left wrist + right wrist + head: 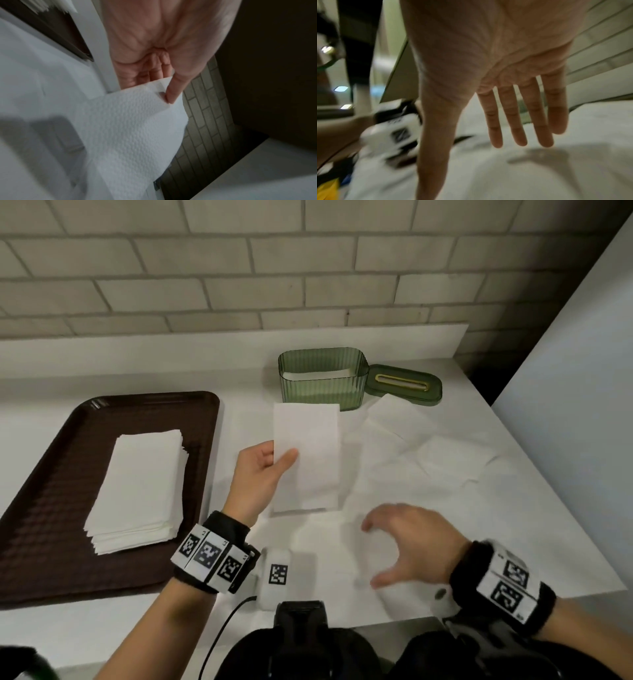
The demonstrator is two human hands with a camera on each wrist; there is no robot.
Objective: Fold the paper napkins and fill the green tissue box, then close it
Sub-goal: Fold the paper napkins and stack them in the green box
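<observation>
My left hand (270, 463) pinches a folded white napkin (308, 453) by its left edge, thumb on top, and holds it above the white counter in front of the green tissue box (322, 378). In the left wrist view the thumb (173, 93) presses on the embossed napkin (128, 128). The box stands uncovered with white paper low inside. Its green lid (404, 385) with a gold-rimmed slot lies flat to the box's right. My right hand (400, 546) hovers empty over the counter with fingers (518, 119) spread.
A dark brown tray (51, 484) at the left holds a stack of white napkins (137, 491). Unfolded napkins (428, 446) lie spread over the counter at the right. A brick wall rises behind. The counter's right edge drops off beside a pale panel.
</observation>
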